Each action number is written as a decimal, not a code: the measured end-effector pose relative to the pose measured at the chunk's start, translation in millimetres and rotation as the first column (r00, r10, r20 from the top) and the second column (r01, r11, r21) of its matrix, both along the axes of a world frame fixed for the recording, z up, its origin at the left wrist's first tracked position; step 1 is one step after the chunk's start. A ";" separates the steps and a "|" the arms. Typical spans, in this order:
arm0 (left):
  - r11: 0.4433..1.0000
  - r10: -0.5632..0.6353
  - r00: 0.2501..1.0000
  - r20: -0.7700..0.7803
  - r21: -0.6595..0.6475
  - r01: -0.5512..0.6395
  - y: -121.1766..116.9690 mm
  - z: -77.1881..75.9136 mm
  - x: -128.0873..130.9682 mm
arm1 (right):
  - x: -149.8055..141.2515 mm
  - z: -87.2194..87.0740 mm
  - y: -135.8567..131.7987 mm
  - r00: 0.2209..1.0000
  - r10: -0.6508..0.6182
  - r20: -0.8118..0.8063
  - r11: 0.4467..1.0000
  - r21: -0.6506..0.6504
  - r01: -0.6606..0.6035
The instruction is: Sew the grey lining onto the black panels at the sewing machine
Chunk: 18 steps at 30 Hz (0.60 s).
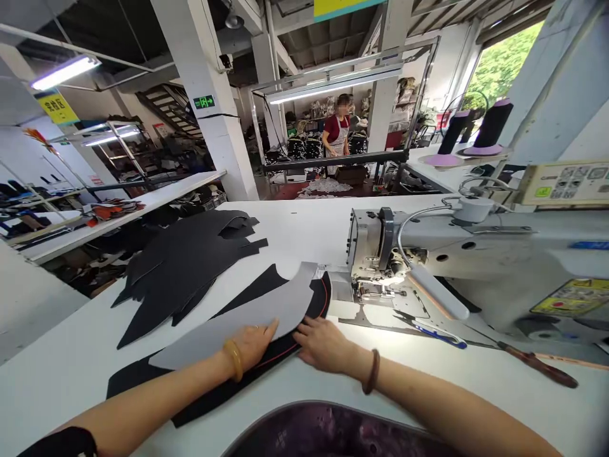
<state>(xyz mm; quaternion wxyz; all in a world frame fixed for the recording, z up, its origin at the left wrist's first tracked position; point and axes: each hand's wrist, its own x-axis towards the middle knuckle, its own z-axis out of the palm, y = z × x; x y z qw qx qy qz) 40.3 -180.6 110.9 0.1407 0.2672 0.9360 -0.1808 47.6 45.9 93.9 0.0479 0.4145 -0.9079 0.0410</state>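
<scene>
A curved grey fabric panel (238, 324) lies over a black fabric panel (304, 327) that has a red line running along its curved edge. My left hand (257, 346), above a yellow bangle, is closed at the grey panel's lower edge. Just to its right, my right hand (321, 344) has its fingers curled over the black panel's edge. Part of the black panel is hidden under the grey one and my left forearm. A sewing machine (375, 247) stands right of the panels, with its needle area lit.
Stacked black fabric pieces (185, 260) lie on the left of the white table (304, 222). Blue-handled snips (438, 333) and a brown-handled tool (542, 366) lie on the right. Black thread cones (495, 127) stand behind the machine. A dark tub-like edge (323, 425) is nearest me. Another person (337, 133) stands far back.
</scene>
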 end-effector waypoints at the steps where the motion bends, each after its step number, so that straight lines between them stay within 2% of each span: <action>1: 1.000 0.007 1.000 0.025 0.004 -0.007 -2.0 2.9 2.1 | -1.5 2.9 6.3 1.000 -0.021 -0.009 1.000 0.008 0.021; 3: 0.999 0.014 0.998 0.058 0.040 -0.017 -2.0 8.7 7.6 | -2.0 3.2 20.1 0.997 -0.051 -0.055 0.998 0.018 0.052; 5: 0.990 -0.011 0.998 0.066 0.139 0.001 4.4 14.5 14.4 | 3.8 -4.0 30.9 0.994 -0.043 -0.100 0.999 0.026 0.046; 8: 0.955 -0.052 0.996 0.066 0.296 0.030 24.8 21.0 24.5 | 21.4 -18.7 36.7 0.988 -0.017 -0.154 1.000 -0.007 0.017; 11: 0.928 -0.089 0.991 0.101 0.369 0.046 49.1 21.3 28.7 | 33.0 -25.1 35.9 0.992 -0.015 -0.129 0.999 -0.043 0.009; 14: 0.907 -0.113 0.983 0.142 0.419 0.044 66.1 18.6 23.5 | 28.1 -21.6 40.7 0.996 -0.029 -0.079 0.999 -0.036 0.026; 18: 0.846 -0.170 0.975 0.143 0.528 0.070 77.8 18.6 5.0 | 12.7 -17.5 54.0 0.977 -0.132 -0.166 0.988 -0.098 0.117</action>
